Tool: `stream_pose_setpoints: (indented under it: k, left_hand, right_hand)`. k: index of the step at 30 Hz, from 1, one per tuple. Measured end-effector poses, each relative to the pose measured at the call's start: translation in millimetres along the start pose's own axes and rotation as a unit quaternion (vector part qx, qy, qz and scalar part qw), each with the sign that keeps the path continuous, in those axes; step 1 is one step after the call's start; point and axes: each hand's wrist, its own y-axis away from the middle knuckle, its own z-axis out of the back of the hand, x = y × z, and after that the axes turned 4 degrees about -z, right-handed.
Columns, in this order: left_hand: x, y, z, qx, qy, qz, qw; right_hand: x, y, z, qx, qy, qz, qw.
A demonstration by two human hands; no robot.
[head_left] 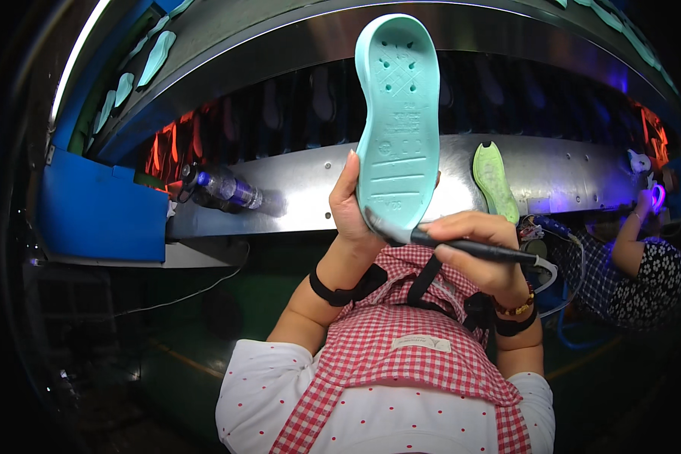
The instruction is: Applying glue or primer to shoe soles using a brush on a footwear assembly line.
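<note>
so from my feed: the left hand (349, 208) is closed around the heel end of a mint green shoe sole (398, 113), holding it upright with the patterned underside facing the camera, up in front of the long metal conveyor housing (295, 185). the right hand (480, 253) is clamped on a dark pen-like tool (461, 246) with a cord trailing off its back end, and the tip sits right at the sole's lower edge, touching or just about.

how i'd do this bit well, just my read: keep the sole steady with the thumb braced along its side, let the tool tip follow the rim rather than dig in, and turn the sole with the wrist instead of chasing it with the tool. keep the cord clear of the apron.

also around: a lime green sole (495, 181) leaning on the metal face, a plastic bottle (223, 189) lying on the ledge to the left, and another person's sleeve (647, 276) off to the right.
</note>
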Motion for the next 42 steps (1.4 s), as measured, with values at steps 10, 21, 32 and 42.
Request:
stream_pose_setpoints:
  k: [10, 21, 32, 42]
  left_hand:
    - [-14.0, -3.6, -4.6, -0.002, -0.060, -0.004, 0.998]
    - [-35.2, -9.1, 2.8, 0.023, -0.015, 0.281, 0.959]
    - [-38.0, 5.3, -0.9, 0.006, -0.253, 0.352, 0.901]
    - [-42.2, 12.4, 16.8, -0.024, -0.235, 0.325, 0.916]
  right_hand:
    - [8.6, -12.0, 19.6, 0.053, 0.079, 0.063, 0.993]
    - [10.4, -5.8, 23.3, 0.110, 0.103, 0.041, 0.988]
    - [21.0, -1.5, 42.2, 0.282, 0.310, 0.051, 0.907]
    - [26.7, -5.7, 59.0, 0.289, 0.343, 0.013, 0.894]
